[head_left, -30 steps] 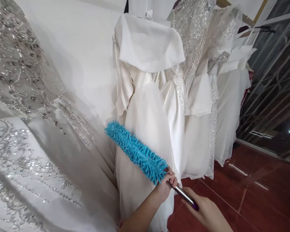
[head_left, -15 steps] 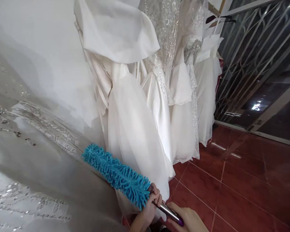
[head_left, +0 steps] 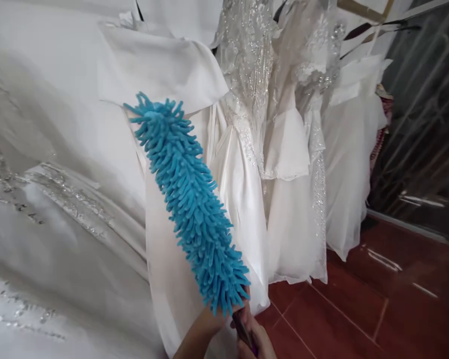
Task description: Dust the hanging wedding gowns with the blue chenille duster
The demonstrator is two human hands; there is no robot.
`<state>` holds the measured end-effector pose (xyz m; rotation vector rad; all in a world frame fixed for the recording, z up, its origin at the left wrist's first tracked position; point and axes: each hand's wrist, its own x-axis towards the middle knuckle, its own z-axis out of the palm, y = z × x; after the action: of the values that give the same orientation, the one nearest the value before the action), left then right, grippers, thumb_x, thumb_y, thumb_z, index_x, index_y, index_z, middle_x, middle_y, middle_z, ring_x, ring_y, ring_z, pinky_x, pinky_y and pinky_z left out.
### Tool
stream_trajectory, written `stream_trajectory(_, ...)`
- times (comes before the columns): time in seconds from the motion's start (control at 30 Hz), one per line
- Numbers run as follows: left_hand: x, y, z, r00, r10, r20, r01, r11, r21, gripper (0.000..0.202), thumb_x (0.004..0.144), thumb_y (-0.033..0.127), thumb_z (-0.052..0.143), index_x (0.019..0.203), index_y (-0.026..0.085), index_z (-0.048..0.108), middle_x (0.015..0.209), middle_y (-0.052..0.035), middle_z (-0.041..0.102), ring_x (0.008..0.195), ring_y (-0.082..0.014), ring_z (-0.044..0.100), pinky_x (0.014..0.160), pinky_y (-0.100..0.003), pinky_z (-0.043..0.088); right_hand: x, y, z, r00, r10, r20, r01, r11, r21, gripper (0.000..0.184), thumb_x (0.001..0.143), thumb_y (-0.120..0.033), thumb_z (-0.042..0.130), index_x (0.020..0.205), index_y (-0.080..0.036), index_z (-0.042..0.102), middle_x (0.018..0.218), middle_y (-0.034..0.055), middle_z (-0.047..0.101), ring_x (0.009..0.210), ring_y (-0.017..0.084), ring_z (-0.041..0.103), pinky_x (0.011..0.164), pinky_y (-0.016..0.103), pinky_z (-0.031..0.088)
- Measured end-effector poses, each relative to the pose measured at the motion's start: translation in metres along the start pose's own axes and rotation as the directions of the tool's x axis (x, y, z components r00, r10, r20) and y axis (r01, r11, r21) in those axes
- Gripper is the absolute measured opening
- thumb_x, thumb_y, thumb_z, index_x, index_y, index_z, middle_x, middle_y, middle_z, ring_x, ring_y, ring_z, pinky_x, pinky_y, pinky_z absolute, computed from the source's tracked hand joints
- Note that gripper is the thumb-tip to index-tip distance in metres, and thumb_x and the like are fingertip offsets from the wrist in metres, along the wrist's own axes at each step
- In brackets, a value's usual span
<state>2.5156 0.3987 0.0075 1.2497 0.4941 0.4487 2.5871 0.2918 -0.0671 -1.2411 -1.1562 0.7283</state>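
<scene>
A blue chenille duster points up and to the left in front of the white dresses. Its head overlaps the off-shoulder dress; whether it touches the cloth I cannot tell. My left hand is wrapped round the top of the duster's dark handle, partly hidden by the blue strands. Lower down, my right hand is closed round the same handle near its purple end.
More white gowns hang in a row to the right, some with sequins. A beaded gown spreads along the left. Red floor tiles lie beneath, and a dark metal grille door stands at the right.
The duster has swung upward and come closer to my view, its tip rising from the lower left to the off-shoulder dress. Both hands keep hold of the handle.
</scene>
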Motion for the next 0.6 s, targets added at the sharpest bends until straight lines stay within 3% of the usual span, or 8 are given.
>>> stream_trajectory(0.07,0.02,0.007,0.019,0.999,0.048,-0.024,-0.049,0.998,-0.036,0.037,0.077,0.048,0.058,0.063,0.014,0.058,0.054,0.0002,0.054,0.05,-0.0108,0.05,0.044,-0.023,0.039,0.011,-0.003,-0.024,0.997,0.06,0.046,-0.065,0.993,0.096,0.058,0.079,-0.065,0.044,0.11,-0.019,0.06,0.077,0.0063,0.065,0.062,0.018,0.057,0.059,0.028,0.048)
stream_trajectory(0.13,0.038,0.017,0.038,0.995,0.091,-0.045,-0.094,0.992,-0.085,0.043,0.073,0.052,0.059,0.05,0.016,0.05,0.041,0.0023,0.044,0.039,-0.0089,0.042,0.036,-0.022,0.027,0.023,-0.006,-0.049,0.98,0.132,0.152,-0.157,0.974,0.164,0.06,0.078,-0.067,0.045,0.113,-0.02,0.058,0.068,0.0022,0.061,0.048,0.013,0.049,0.047,0.024,0.043)
stream_trajectory(0.23,0.058,0.033,0.063,0.989,0.094,-0.117,-0.109,0.986,-0.128,0.044,0.072,0.051,0.058,0.046,0.017,0.046,0.04,0.0011,0.044,0.036,-0.0079,0.038,0.034,-0.022,0.022,0.038,-0.014,-0.081,0.944,0.205,0.258,-0.264,0.939,0.221,0.062,0.075,-0.07,0.047,0.112,-0.021,0.056,0.059,-0.0023,0.053,0.039,0.009,0.039,0.037,0.022,0.037)
stream_trajectory(0.37,0.071,0.044,0.084,0.978,0.059,-0.199,-0.094,0.981,-0.171,0.044,0.069,0.052,0.058,0.045,0.019,0.042,0.04,0.0012,0.043,0.032,-0.0067,0.032,0.032,-0.022,0.017,0.051,-0.023,-0.105,0.902,0.229,0.366,-0.343,0.895,0.286,0.061,0.075,-0.07,0.047,0.109,-0.02,0.054,0.046,-0.0086,0.04,0.033,0.006,0.03,0.033,0.019,0.031)
stream_trajectory(0.43,0.074,0.044,0.089,0.969,0.07,-0.236,-0.114,0.977,-0.18,0.045,0.069,0.053,0.058,0.044,0.019,0.04,0.038,0.0017,0.042,0.033,-0.0069,0.033,0.034,-0.023,0.02,0.055,-0.026,-0.112,0.886,0.216,0.41,-0.35,0.891,0.289,0.058,0.077,-0.069,0.045,0.105,-0.019,0.055,0.043,-0.0104,0.037,0.031,0.005,0.026,0.032,0.018,0.027)
stream_trajectory(0.6,0.088,0.05,0.091,0.97,0.045,-0.24,-0.098,0.972,-0.213,0.046,0.068,0.05,0.06,0.042,0.02,0.037,0.035,0.0034,0.04,0.034,-0.0063,0.034,0.042,-0.023,0.029,0.064,-0.031,-0.121,0.849,0.288,0.444,-0.447,0.84,0.309,0.058,0.075,-0.067,0.051,0.109,-0.02,0.052,0.043,-0.0091,0.046,0.031,0.006,0.034,0.031,0.017,0.032)
